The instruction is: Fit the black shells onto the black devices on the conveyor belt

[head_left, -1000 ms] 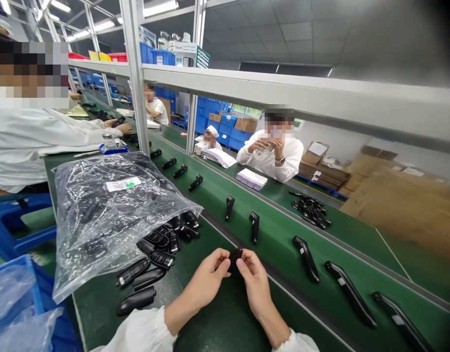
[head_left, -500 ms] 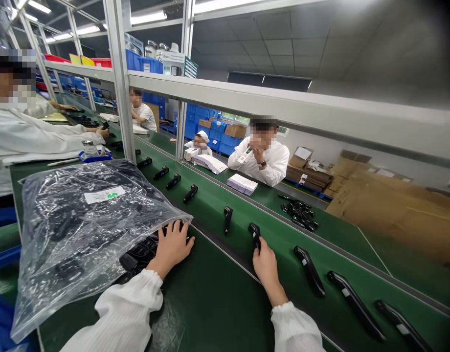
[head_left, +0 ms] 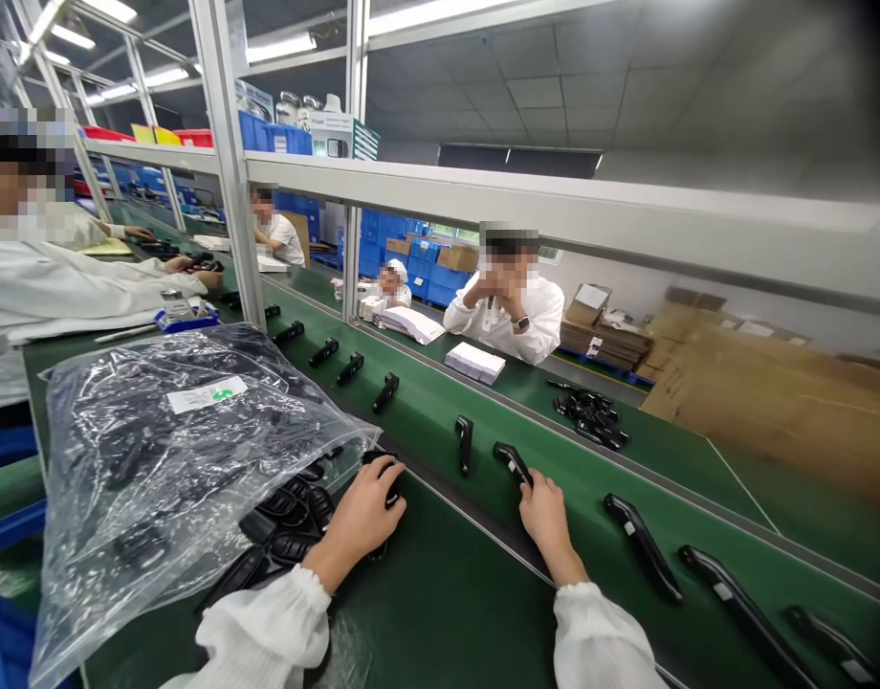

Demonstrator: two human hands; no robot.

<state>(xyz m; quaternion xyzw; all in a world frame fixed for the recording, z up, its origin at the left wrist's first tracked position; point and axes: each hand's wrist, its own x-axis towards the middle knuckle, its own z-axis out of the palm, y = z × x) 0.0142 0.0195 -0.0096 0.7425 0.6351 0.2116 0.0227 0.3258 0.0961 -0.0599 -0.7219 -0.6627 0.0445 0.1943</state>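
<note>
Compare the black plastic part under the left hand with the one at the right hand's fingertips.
The black plastic part under the left hand lies on the near green bench beside the clear plastic bag, largely covered by the left hand. The black plastic part at the right hand lies on the green conveyor belt in a spaced row, almost fully exposed, with the right hand only at its end. Both are dark and elongated.

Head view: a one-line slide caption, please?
Left hand on black part by bag; right hand touching part on belt.
</note>
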